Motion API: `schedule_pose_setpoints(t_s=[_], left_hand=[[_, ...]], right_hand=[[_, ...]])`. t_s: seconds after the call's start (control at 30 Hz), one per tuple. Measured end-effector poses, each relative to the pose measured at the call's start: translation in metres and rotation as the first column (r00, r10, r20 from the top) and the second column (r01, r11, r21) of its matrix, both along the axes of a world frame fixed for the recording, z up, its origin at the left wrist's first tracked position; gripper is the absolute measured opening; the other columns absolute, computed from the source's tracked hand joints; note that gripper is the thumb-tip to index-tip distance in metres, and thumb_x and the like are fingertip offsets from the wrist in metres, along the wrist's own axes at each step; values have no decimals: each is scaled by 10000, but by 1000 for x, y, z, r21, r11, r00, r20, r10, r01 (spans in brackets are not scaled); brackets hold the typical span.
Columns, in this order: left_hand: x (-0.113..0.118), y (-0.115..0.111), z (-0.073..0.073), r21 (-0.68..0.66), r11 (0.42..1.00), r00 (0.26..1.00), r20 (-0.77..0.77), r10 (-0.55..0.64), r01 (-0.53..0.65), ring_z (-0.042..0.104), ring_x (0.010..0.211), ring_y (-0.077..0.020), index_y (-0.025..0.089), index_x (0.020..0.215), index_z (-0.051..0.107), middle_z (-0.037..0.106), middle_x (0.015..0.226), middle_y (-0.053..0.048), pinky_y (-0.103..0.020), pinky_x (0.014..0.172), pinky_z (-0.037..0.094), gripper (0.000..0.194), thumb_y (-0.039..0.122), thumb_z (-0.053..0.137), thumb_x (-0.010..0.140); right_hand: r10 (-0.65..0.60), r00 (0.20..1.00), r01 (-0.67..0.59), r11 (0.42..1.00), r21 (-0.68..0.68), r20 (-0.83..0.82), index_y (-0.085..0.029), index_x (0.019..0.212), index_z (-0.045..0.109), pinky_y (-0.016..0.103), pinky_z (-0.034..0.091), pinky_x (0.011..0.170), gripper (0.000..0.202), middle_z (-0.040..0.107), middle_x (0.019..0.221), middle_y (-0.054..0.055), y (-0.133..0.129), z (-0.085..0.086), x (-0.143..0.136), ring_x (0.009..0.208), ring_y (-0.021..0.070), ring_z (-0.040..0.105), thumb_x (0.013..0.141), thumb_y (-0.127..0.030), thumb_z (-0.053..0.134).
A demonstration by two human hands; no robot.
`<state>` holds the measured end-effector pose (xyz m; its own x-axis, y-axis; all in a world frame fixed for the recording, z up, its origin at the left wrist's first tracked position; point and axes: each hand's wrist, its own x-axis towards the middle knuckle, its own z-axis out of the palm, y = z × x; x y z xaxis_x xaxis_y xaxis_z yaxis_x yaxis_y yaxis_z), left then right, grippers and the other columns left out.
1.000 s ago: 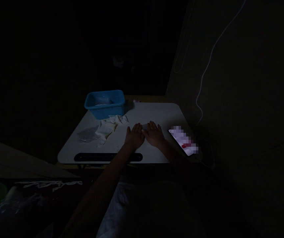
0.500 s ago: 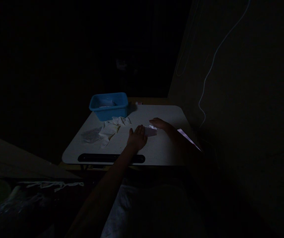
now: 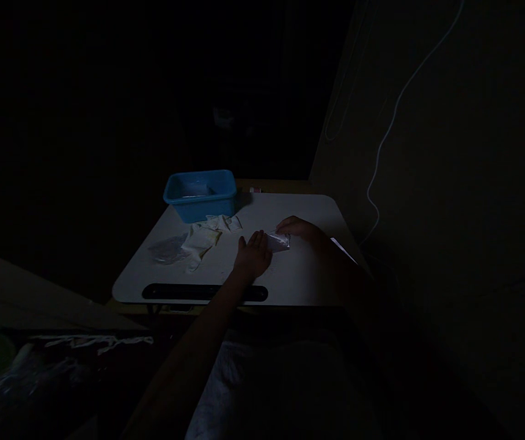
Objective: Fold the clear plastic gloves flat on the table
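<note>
A small clear, shiny plastic bag [image 3: 279,242] lies on the white table, between my hands. My left hand [image 3: 253,253] rests flat on the table with its fingers stretched out, touching the bag's left side. At the bag's upper right edge, the fingers of my right hand [image 3: 295,226] are closed together on the plastic; the dim light hides the exact grip. White crumpled packets [image 3: 201,239] lie to the left of my left hand. Beside them is another crumpled clear plastic bag [image 3: 168,249].
A blue plastic basin [image 3: 203,208] stands at the table's back left, with something pale inside. A dark slot [image 3: 182,292] runs along the front of the table [image 3: 308,281]. At the right edge is a bright flat object [image 3: 342,249], partly behind my right arm. A white cable [image 3: 395,110] hangs along the wall.
My right hand's fingers have come down onto the bag's upper edge, and the plastic's shine has shifted. My left hand stays in place. My right forearm now covers more of the bright object.
</note>
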<state>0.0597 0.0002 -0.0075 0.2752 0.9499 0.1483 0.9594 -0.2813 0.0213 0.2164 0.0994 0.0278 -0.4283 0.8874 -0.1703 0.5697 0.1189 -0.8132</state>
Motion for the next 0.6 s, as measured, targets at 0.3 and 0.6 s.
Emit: schedule_pose_setpoints(t_s=[0.3, 0.6], left_hand=[[0, -1, 1, 7, 1000, 1000, -1, -7, 7, 256, 1320, -230, 101, 1355, 293, 273, 1438, -132, -523, 1024, 230, 531, 319, 197, 880], [-8, 8, -7, 15, 1000, 888, 460, -11, 4, 363, 1260, -215, 138, 1337, 315, 376, 1391, -122, -468, 1041, 249, 506, 350, 265, 881]], right_hand=[[-17, 999, 14, 998, -69, -46, -122, 574, 651, 207, 395, 545, 77, 584, 505, -13, 1, -4, -2, 527, 101, 520, 603, -193, 654], [-75, 976, 72, 997, -24, -203, -133, 639, 637, 210, 395, 567, 128, 584, 555, -24, 0, -19, 7, 559, 103, 528, 569, -237, 663]])
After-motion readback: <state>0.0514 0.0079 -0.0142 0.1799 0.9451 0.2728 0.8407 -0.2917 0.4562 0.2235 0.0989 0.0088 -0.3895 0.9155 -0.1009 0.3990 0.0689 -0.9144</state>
